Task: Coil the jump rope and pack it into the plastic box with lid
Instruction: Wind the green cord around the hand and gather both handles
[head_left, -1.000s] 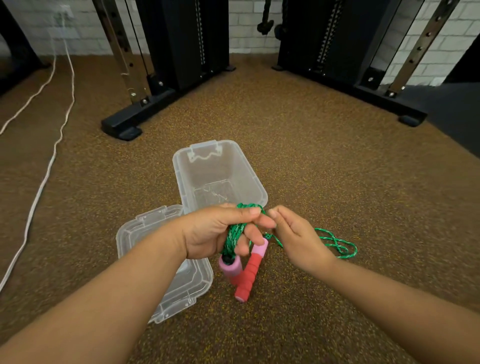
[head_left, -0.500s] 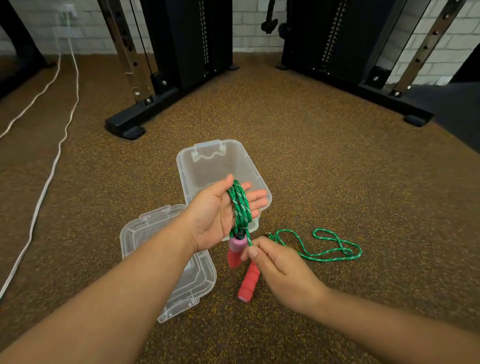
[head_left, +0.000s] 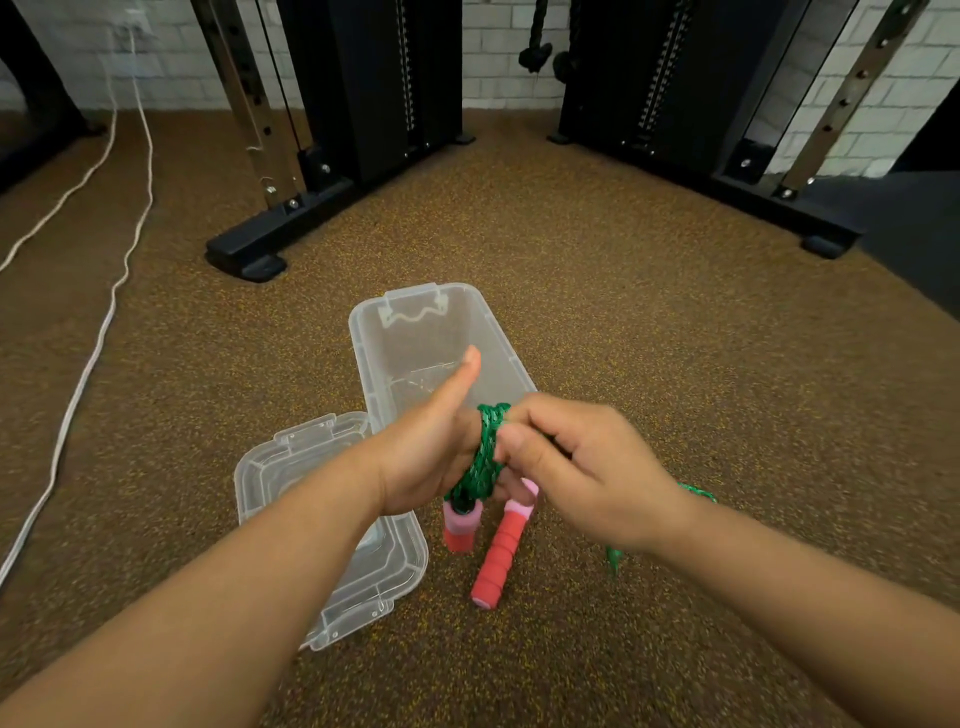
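- Speckled brown gym floor (head_left: 649, 322); black machine frames at 11 and 1 o'clock against a white brick wall; white cable (head_left: 98, 332) trailing at 9 o'clock
- plastic box (head_left: 410, 338) open on the floor just past the hands, at 12 o'clock from them, long axis running 12 to 6; nothing visible inside; lid (head_left: 363, 561) flat on the floor at 7 o'clock from the box, touching or overlapping its near corner
- left hand (head_left: 426, 457): thumb up, green jump rope (head_left: 485, 452) wound in several turns around the fingers; two pink-and-red handles (head_left: 498, 551) hanging below the coil
- right hand (head_left: 582, 478): fingers curled, pinching the rope at the coil; loose tail (head_left: 696, 493) runs off at 4 o'clock, partly hidden by the wrist
- judgement: coiling not finished, some slack left to wind; coil sits directly near-side of the box opening; left hand carries it and is nearer, so a short forward move along 12 o'clock should drop it in; handles need turning to lie along the box's long axis
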